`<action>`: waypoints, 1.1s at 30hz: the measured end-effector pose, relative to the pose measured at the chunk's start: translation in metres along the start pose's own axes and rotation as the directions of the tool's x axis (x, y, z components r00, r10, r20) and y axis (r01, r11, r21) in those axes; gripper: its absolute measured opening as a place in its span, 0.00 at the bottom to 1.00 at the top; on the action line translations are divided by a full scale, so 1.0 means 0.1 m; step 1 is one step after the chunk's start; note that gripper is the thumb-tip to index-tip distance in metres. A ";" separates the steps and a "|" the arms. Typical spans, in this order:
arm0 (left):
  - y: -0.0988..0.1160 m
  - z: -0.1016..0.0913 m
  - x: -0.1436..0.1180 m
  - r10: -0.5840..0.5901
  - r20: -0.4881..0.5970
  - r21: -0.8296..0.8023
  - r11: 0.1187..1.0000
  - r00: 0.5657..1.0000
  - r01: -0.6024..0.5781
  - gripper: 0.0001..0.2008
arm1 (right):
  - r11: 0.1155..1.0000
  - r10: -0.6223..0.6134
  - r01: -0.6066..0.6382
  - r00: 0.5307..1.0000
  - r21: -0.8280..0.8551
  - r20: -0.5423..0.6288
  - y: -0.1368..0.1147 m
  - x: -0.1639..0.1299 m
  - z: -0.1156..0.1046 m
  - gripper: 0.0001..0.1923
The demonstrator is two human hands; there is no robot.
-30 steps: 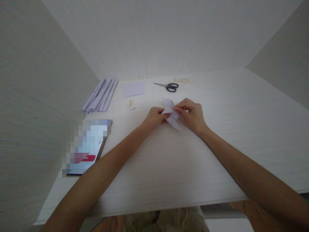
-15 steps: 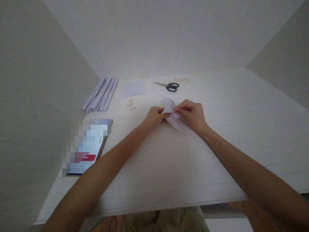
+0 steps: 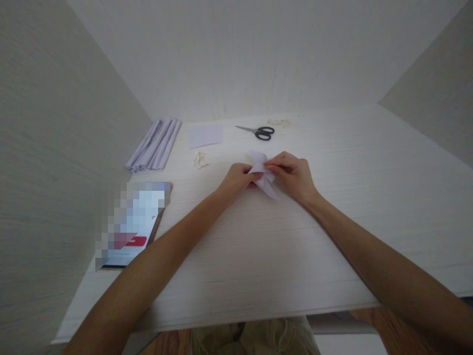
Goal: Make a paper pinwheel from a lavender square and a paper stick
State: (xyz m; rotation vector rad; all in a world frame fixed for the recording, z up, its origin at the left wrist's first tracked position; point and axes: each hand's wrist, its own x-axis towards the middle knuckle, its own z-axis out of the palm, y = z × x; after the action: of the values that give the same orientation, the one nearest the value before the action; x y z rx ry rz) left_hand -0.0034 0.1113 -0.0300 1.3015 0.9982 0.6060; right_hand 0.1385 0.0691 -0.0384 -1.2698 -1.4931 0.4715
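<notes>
Between my two hands is a pale lilac-white paper pinwheel (image 3: 266, 186), its curved blades fanning out above and below. My left hand (image 3: 238, 180) grips its left side, with the thumb across the paper and the fingers underneath. At its right side, my right hand (image 3: 293, 172) pinches near the centre with thumb and forefinger. Whether a small part sits in that pinch is hidden. Both hands are held low over the white table (image 3: 266, 256).
Behind the hands lie black-handled scissors (image 3: 261, 132), a flat paper sheet (image 3: 206, 135) and a small pile of thin yellowish-white sticks (image 3: 200, 159). Several rolled paper tubes (image 3: 157, 145) are at the back left. A phone (image 3: 136, 222), partly blurred out, rests beside my left forearm.
My right fingertips have shifted very slightly on the pinwheel, and its blades have moved a touch. My left hand keeps its hold.
</notes>
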 end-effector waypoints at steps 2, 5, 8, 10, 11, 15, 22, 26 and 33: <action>-0.01 0.00 0.00 0.001 0.012 -0.005 1.000 1.000 -0.001 0.05 | 0.999 0.034 -0.033 0.998 0.016 -0.046 0.00 -0.01 0.01 0.05; -0.01 -0.01 0.00 -0.001 0.015 -0.009 1.000 1.000 0.001 0.05 | 0.993 0.106 -0.099 0.989 0.068 -0.103 0.01 -0.01 0.03 0.02; -0.01 -0.01 0.00 -0.006 0.007 -0.012 1.000 1.000 0.006 0.05 | 0.981 0.153 -0.138 0.982 0.136 -0.110 0.02 -0.01 0.03 0.01; -0.01 -0.01 0.01 -0.001 0.008 -0.016 1.000 1.000 0.001 0.05 | 0.975 0.159 -0.140 0.982 0.172 -0.102 0.02 0.00 0.03 0.02; -0.01 -0.01 0.01 0.004 0.009 -0.018 1.000 1.000 -0.003 0.05 | 0.974 0.156 -0.136 0.983 0.183 -0.098 0.03 0.00 0.03 0.03; -0.01 -0.01 0.00 0.000 0.006 -0.016 1.000 1.000 0.000 0.05 | 0.977 0.149 -0.132 0.985 0.168 -0.089 0.05 0.00 0.02 0.04; -0.01 -0.02 -0.01 0.019 -0.007 0.026 0.999 1.000 -0.019 0.05 | 0.979 0.161 -0.147 0.983 0.142 -0.091 0.06 0.00 0.03 0.05; -0.01 -0.02 -0.02 0.018 -0.006 0.044 0.999 1.000 -0.018 0.06 | 0.978 0.167 -0.153 0.982 0.141 -0.087 0.04 -0.01 0.04 0.05; 0.00 -0.01 -0.02 0.021 0.000 0.063 0.998 1.000 -0.021 0.06 | 0.976 0.172 -0.159 0.982 0.150 -0.078 0.03 0.00 0.04 0.04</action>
State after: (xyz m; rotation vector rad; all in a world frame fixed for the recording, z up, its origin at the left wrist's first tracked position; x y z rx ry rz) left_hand -0.0052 0.1106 -0.0297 1.3691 1.0118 0.5953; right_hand 0.1364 0.0712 -0.0422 -1.2902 -1.2602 0.6116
